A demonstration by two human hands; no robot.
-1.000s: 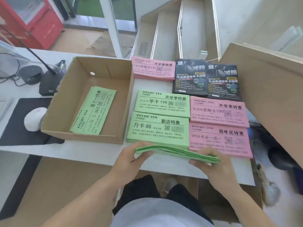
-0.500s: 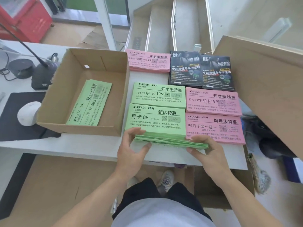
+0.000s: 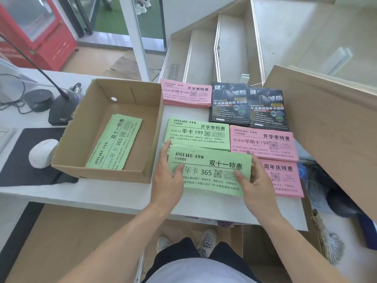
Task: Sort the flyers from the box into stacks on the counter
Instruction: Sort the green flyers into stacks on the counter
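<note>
- A white counter (image 3: 114, 193) runs across the view, with pale stairs (image 3: 220, 50) behind it and a red glass-fronted cabinet (image 3: 34, 35) at the far left.
- An open brown cardboard box (image 3: 85, 144) sits on the counter left of centre; a small pile of green paper flyers (image 3: 115, 142) lies slanted on its floor.
- Both hands hold a thick bundle of green flyers headed "年卡 365" (image 3: 212, 170), face up, over the near green stack, which is almost wholly covered.
- The left hand (image 3: 167, 178) grips the bundle's left end, thumb on the printed face and fingers along the edge.
- The right hand (image 3: 255, 182) grips the right end, thumb on top and fingers curled behind the edge.
- Just beyond the bundle lies a green stack marked "季卡 199" (image 3: 197, 134).
- To the right are two pink stacks: one marked "学期卡199" (image 3: 263, 142) and, nearer, one headed "周年庆特惠" (image 3: 285, 178), partly hidden by the right hand.
- Farther back lie another pink stack (image 3: 186, 93) and two black glossy flyer piles (image 3: 247, 107) side by side.
- A large cardboard flap (image 3: 326, 123) fills the right side.
- Left of the box stand a black desk microphone (image 3: 60, 111), a white computer mouse (image 3: 41, 153) on a black mat (image 3: 18, 160), and a round black device (image 3: 38, 99).
</note>
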